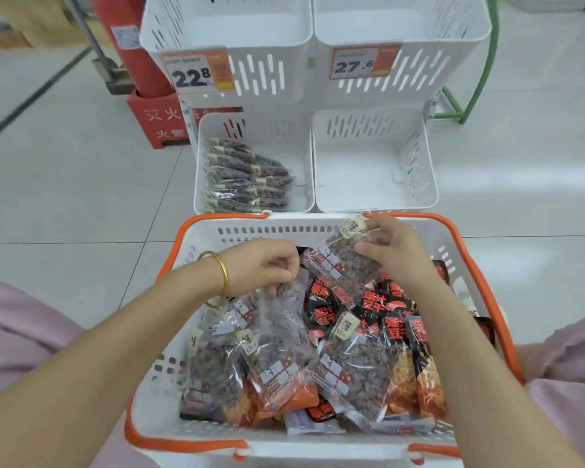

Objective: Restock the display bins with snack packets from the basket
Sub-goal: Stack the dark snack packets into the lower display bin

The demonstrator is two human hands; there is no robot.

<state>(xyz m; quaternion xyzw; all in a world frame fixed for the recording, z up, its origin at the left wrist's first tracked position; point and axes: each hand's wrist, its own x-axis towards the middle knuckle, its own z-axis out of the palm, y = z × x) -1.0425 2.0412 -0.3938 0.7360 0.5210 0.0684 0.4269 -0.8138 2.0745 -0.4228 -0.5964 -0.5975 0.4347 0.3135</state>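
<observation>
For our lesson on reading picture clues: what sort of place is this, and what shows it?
Most likely a shop. White display bins carry price tags reading 22.8 and 27.6, one lower bin holds stacked snack packets, and a shopping basket with orange handles is full of more.

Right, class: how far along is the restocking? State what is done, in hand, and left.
Done: the lower left bin holds a stack of clear packets. In hand: the left hand grips a clear packet in the basket; the right hand holds a second packet. Left: the lower right bin holds no packets and the basket is heaped with packets.
</observation>
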